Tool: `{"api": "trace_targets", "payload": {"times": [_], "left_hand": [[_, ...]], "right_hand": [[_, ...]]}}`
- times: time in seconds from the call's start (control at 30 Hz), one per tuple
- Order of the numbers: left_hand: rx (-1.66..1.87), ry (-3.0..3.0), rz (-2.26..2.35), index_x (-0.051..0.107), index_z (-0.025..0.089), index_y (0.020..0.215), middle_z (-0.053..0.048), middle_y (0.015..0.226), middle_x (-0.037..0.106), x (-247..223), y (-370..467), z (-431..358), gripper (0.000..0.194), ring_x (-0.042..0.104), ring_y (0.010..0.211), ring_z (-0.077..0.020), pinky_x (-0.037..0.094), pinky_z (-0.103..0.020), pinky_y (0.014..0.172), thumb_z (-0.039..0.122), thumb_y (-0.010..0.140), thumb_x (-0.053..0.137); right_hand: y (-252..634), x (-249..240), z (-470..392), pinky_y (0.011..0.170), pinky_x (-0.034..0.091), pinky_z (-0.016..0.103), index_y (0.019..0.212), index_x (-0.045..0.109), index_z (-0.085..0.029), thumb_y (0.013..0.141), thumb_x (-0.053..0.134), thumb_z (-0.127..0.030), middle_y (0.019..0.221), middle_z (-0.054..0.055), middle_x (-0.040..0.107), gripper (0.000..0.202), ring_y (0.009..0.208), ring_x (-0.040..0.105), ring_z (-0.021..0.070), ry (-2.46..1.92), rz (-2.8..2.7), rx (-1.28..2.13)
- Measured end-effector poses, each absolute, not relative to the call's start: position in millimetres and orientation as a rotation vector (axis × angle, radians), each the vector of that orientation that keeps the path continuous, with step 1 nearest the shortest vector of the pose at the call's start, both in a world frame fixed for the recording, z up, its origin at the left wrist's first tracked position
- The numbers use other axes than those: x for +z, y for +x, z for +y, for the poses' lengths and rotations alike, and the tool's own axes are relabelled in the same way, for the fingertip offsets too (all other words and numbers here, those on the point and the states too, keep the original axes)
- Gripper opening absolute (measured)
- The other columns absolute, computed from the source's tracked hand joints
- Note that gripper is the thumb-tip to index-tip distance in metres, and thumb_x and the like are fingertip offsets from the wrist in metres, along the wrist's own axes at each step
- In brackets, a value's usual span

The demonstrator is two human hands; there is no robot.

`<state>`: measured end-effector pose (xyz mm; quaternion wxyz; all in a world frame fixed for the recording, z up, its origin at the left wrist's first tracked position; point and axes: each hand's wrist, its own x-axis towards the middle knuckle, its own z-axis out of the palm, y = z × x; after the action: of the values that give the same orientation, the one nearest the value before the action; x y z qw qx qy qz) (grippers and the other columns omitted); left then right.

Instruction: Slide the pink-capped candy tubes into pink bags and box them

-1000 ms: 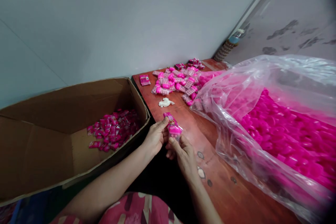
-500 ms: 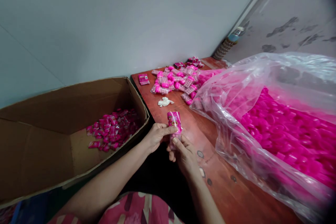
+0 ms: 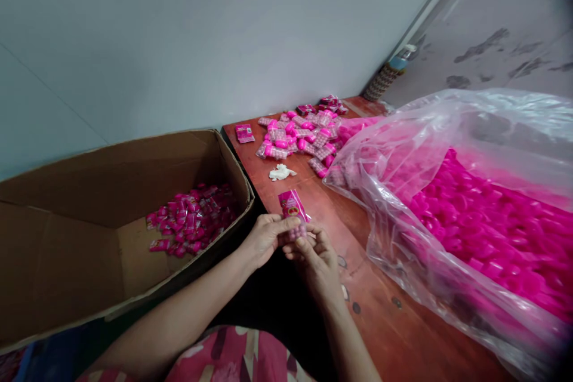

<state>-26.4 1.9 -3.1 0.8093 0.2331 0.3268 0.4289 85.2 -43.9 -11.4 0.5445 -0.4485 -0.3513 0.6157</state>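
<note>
Both of my hands are closed on a small clear candy container (image 3: 296, 233) filled with pink balls, just off the table's left edge. A printed pink plastic sleeve (image 3: 292, 202) covers its far end and sticks up beyond the fingers. My left hand (image 3: 267, 236) grips it from the left, thumb across the front. From the right, my right hand (image 3: 320, 259) pinches the lower part, with thumb and fingers around the bottom end. Part of the container is hidden behind the fingers.
A cardboard box (image 3: 58, 233) with wrapped pink packs (image 3: 192, 221) stands left. On the red table (image 3: 331, 209) lie a pile of filled containers (image 3: 298, 134), a stack of pink sleeves (image 3: 245, 133), a white crumpled scrap (image 3: 281, 172) and a clear bag (image 3: 380, 191) of pink caps (image 3: 487, 239).
The sleeved end has tilted to the left, and the pink balls now show more below it. My right fingers have moved slightly up along the container.
</note>
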Motion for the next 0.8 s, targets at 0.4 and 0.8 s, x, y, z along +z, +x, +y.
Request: {"api": "trace_targets", "payload": {"times": [0.4,0.8], "left_hand": [[1.403,0.480,0.829,0.061,0.014,0.099,-0.013,0.096,0.066,7,-64,2,0.041,0.060,0.093,-0.0246,0.041,-0.040,0.088,0.043,0.069,0.061],[1.208,1.227,1.073,0.067,0.027,0.070,-0.004,0.105,0.064,-21,-19,12,0.029,0.032,0.124,-0.0219,0.009,-0.046,0.105,0.001,0.056,0.069]], "right_hand": [[98,6,-29,0.046,0.042,0.020,0.072,0.051,-0.018,0.074,0.061,-0.034,0.063,-0.001,0.060,0.019,0.048,0.055,0.0094,-1.216,-0.835,1.339],[121,-8,-35,0.049,0.041,0.022,0.072,0.054,-0.018,0.073,0.060,-0.038,0.065,0.000,0.061,0.021,0.052,0.054,0.0115,-1.387,-0.963,1.269]]}}
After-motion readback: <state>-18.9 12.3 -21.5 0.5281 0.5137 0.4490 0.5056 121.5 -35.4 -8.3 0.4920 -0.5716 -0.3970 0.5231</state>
